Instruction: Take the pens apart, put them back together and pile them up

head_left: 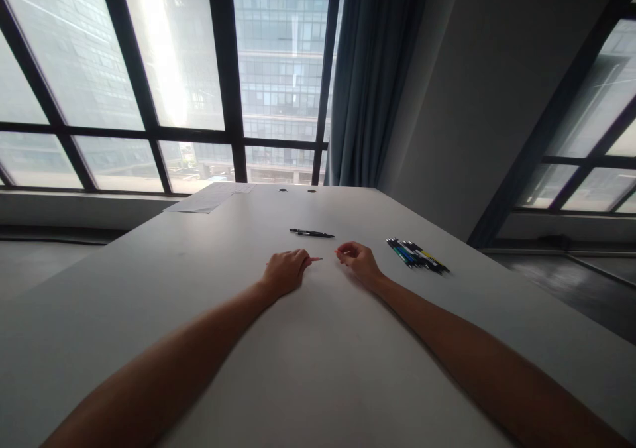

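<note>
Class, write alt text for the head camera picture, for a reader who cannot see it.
Two bare arms reach across a white table; the left hand pinches a thin, pointed object, the right hand is curled beside it. A black pen lies just beyond them, a bundle of pens to the right, papers by the large windows.

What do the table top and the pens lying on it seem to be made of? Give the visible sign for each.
Table top: probably laminate, matt pale grey, smooth with a soft sheen. Single black pen and bundle of pens: likely plastic, with coloured barrels; too small to be sure.
</note>
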Demonstrator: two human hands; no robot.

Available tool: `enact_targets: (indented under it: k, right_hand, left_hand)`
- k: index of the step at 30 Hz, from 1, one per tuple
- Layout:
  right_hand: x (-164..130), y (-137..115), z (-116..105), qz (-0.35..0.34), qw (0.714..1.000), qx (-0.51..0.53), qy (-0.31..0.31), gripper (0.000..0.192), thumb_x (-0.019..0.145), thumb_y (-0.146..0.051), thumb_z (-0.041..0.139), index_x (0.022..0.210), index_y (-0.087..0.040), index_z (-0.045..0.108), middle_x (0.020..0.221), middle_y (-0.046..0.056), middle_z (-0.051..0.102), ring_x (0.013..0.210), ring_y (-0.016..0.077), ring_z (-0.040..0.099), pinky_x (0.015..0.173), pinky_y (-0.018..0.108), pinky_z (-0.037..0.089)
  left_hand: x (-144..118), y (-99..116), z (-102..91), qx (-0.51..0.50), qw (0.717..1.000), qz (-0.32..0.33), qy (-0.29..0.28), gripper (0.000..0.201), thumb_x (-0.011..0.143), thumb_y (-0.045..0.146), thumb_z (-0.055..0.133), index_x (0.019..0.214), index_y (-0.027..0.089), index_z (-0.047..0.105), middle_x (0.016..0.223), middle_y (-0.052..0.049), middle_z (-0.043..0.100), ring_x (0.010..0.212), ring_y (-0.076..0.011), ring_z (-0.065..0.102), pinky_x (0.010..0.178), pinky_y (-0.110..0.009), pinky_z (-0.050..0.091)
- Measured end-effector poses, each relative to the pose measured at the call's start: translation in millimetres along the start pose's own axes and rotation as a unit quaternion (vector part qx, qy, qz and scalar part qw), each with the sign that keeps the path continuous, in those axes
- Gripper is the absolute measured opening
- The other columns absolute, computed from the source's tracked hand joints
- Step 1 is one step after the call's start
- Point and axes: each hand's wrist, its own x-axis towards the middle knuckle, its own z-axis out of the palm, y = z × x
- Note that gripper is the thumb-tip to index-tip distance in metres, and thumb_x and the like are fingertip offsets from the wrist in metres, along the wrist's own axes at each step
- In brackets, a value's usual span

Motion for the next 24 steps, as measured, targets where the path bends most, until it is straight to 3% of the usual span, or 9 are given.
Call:
enact_targets:
  k: [6, 10, 13, 17, 20, 24]
  right_hand:
    - [0, -1, -1, 0.000, 1.000, -0.008, 0.000, 0.025, 0.061, -0.036, 0.071, 0.076, -0.016, 0.066, 0.063, 0.001, 0.062, 0.057, 0.0127, 0.053, 0.053, 0.025, 0.040]
    - [5, -2, -10, -0.023, 0.995, -0.091, 0.028, 0.019, 0.067, -0.032, 0.063, 0.076, -0.016, 0.066, 0.065, 0.003, 0.064, 0.060, 0.0148, 0.056, 0.056, 0.026, 0.043]
    - [10, -2, -21, -0.081, 0.974, -0.207, 0.045, 0.014, 0.069, -0.027, 0.057, 0.074, -0.016, 0.066, 0.072, 0.004, 0.066, 0.063, 0.0151, 0.057, 0.061, 0.027, 0.044]
    - [14, 2, -32, -0.154, 0.927, -0.342, 0.021, 0.013, 0.069, -0.018, 0.052, 0.071, -0.016, 0.065, 0.077, 0.005, 0.065, 0.066, 0.0146, 0.057, 0.068, 0.027, 0.045]
    - [14, 2, -35, -0.143, 0.903, -0.406, 0.007, 0.015, 0.070, -0.016, 0.053, 0.073, -0.017, 0.067, 0.083, 0.005, 0.065, 0.067, 0.0139, 0.056, 0.066, 0.025, 0.044]
    - [12, 2, -36, -0.114, 0.891, -0.440, -0.006, 0.017, 0.072, -0.015, 0.054, 0.077, -0.018, 0.070, 0.087, 0.004, 0.067, 0.068, 0.0134, 0.057, 0.066, 0.024, 0.042]
  left_hand:
    - [0, 0, 0.1, -0.006, 1.000, -0.003, 0.000, 0.027, 0.099, 0.038, 0.034, 0.098, 0.021, 0.056, 0.094, -0.005, 0.069, 0.082, -0.0194, 0.066, 0.067, -0.028, 0.043]
    - [0, 0, 0.2, -0.007, 1.000, -0.005, -0.003, 0.029, 0.099, 0.039, 0.033, 0.099, 0.021, 0.056, 0.093, -0.005, 0.069, 0.082, -0.0196, 0.066, 0.067, -0.028, 0.044]
    - [-1, -1, 0.1, -0.008, 1.000, -0.006, -0.006, 0.030, 0.099, 0.039, 0.033, 0.099, 0.021, 0.057, 0.093, -0.005, 0.069, 0.082, -0.0195, 0.066, 0.068, -0.028, 0.045]
    - [-1, -1, 0.5, -0.010, 1.000, -0.005, -0.004, 0.029, 0.099, 0.038, 0.033, 0.099, 0.021, 0.057, 0.094, -0.005, 0.069, 0.082, -0.0196, 0.066, 0.068, -0.028, 0.045]
    - [-1, -1, 0.7, -0.011, 1.000, -0.004, -0.003, 0.029, 0.099, 0.038, 0.033, 0.099, 0.021, 0.056, 0.094, -0.005, 0.069, 0.082, -0.0198, 0.066, 0.068, -0.029, 0.045]
    - [-1, -1, 0.4, -0.013, 1.000, -0.005, -0.007, 0.029, 0.099, 0.038, 0.033, 0.099, 0.021, 0.057, 0.094, -0.005, 0.069, 0.083, -0.0197, 0.066, 0.069, -0.029, 0.045]
